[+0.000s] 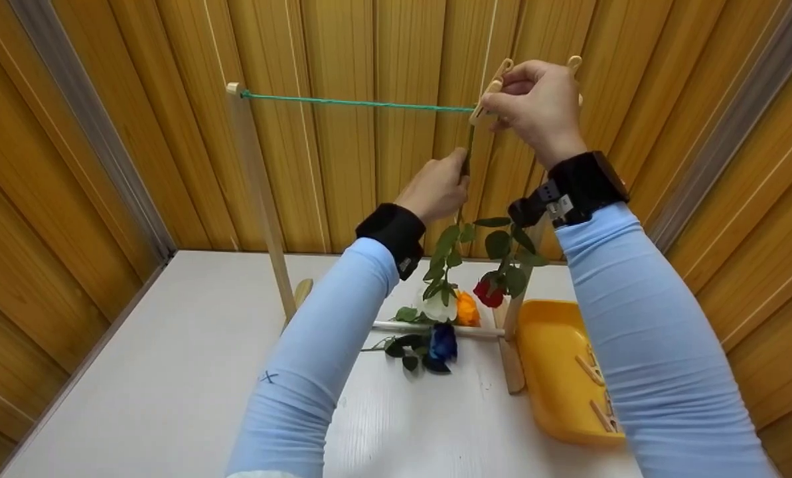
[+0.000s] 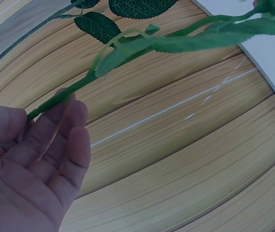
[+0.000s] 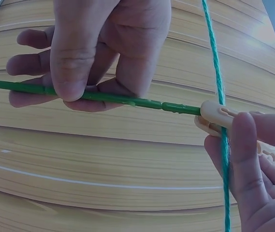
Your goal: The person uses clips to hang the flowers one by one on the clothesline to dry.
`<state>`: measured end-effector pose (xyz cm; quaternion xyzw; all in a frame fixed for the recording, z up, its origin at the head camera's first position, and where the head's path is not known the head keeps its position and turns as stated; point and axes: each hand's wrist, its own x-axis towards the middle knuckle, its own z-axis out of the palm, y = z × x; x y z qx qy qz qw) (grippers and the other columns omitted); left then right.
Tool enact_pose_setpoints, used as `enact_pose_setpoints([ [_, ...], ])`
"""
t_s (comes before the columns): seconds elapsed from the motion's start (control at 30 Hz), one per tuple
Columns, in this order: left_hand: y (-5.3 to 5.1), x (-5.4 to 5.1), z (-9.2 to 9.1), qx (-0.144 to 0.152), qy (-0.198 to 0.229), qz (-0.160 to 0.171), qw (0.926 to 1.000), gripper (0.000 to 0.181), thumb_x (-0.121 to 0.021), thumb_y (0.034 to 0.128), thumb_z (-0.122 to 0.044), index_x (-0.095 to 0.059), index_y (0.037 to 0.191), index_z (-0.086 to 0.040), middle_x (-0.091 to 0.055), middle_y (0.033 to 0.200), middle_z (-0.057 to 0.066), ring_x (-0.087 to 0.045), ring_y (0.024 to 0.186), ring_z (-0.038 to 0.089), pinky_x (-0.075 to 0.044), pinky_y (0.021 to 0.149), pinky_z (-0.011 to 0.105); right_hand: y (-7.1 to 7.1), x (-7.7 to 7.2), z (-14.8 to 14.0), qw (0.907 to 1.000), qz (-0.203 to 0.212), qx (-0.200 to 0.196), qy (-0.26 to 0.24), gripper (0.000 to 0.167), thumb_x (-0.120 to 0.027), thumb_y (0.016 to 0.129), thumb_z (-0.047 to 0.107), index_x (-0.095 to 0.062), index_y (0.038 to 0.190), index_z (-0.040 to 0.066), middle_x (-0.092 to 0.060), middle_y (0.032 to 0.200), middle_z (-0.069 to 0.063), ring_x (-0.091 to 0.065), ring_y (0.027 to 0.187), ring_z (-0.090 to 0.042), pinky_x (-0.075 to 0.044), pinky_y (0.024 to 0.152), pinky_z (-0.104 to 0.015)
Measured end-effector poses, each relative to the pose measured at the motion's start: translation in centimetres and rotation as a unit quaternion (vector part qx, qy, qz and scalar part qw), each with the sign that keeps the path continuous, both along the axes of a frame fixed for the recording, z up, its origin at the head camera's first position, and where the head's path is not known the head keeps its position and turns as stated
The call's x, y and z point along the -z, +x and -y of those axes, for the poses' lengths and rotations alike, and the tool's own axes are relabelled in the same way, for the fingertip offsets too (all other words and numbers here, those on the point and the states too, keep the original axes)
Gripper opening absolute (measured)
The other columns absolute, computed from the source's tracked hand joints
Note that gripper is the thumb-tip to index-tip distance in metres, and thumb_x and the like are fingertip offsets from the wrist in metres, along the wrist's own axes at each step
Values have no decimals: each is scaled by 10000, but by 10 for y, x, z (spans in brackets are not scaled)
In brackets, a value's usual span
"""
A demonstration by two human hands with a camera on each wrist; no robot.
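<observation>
My left hand point(image 1: 435, 186) pinches the green stem point(image 3: 127, 100) of an artificial rose held head-down. Its leaves point(image 1: 445, 249) run down to a white rose bloom point(image 1: 439, 308). Between finger and thumb, my right hand point(image 1: 542, 106) holds a wooden clothespin point(image 3: 217, 115) at the green cord point(image 1: 356, 103). The stem's cut end reaches into the clothespin's mouth, beside the cord. A red rose point(image 1: 490, 292) hangs head-down to the right; behind my right hand another clothespin point(image 1: 574, 64) partly shows. Low behind the white bloom are an orange rose point(image 1: 467, 309) and a blue rose point(image 1: 443, 344).
The cord is tied to a wooden post point(image 1: 259, 186) at left; a second post point(image 1: 518, 299) stands at right. A yellow tray point(image 1: 538, 392) with clothespins point(image 1: 591, 370) sits on the white table point(image 1: 137, 372), partly behind my right arm. Wood-patterned panels surround the table.
</observation>
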<state>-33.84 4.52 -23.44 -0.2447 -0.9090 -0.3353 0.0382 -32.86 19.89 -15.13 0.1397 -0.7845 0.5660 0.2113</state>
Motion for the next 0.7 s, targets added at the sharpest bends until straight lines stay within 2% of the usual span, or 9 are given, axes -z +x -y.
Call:
enact_pose_setpoints([
  [0.1,-1,0,1,-37,30,-6,10000,461,-413,1116,-158,-356,1553,-23,-615,1362,164,-614,1030,175,-523,929,297,0,0,0,9999,17,-113,-18,249,-726,910,-8,-652,1147,-29,-632,968,-39,-668,799,-101,-583,630,-198],
  [0.27,-1,1,4,-94,77,61,9999,371,-408,1116,-167,-426,1462,-33,-633,1104,122,-590,854,191,-498,757,287,0,-1,3,9993,139,-334,26,230,-721,916,-6,-637,1130,-3,-623,987,-47,-662,832,-118,-585,645,-203],
  [0.43,-2,2,7,-120,-40,65,9999,399,-395,1117,-169,-407,1489,-22,-631,1071,119,-580,820,189,-477,712,277,-1,-2,5,9988,329,-345,77,219,-728,919,8,-634,1116,17,-624,992,-37,-655,849,-120,-585,646,-204],
  [0.53,-2,2,7,-97,-112,30,9999,394,-393,1118,-166,-411,1480,-14,-647,1093,139,-590,823,197,-482,719,286,0,-2,5,9986,393,-343,86,217,-724,915,7,-636,1113,13,-636,977,-35,-665,832,-114,-588,648,-207],
  [0.7,-5,4,6,-143,-301,-75,9994,408,-386,1116,-162,-403,1492,-6,-657,1208,157,-619,935,205,-505,844,326,2,-3,2,9978,526,-361,188,304,-708,919,24,-610,1202,-26,-640,1007,-34,-678,829,-95,-596,677,-208],
])
